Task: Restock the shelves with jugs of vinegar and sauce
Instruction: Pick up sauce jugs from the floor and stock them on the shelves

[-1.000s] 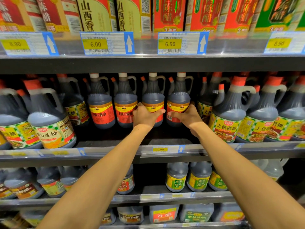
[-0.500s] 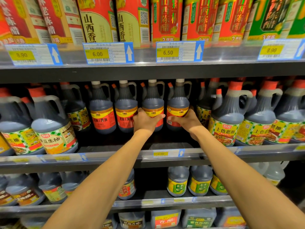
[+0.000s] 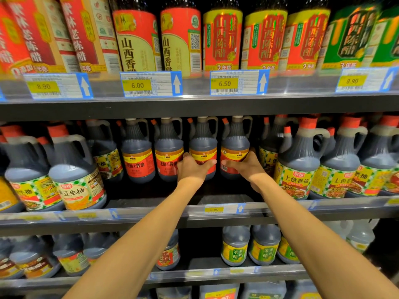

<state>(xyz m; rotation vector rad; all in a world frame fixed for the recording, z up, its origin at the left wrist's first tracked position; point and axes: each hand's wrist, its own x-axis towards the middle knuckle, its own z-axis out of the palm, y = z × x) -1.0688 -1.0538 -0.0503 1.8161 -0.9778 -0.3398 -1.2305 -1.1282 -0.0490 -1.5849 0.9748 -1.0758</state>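
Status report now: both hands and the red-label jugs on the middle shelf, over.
Left hand grips third red-label jug. Right hand grips fourth red-label jug. Both jugs upright, deep on middle shelf. Green-label jugs close on the right.

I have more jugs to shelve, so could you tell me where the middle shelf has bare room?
Bare strip of the middle shelf in front of the red-label jugs, between green-check jugs leftward and rightward. Crowded either side.
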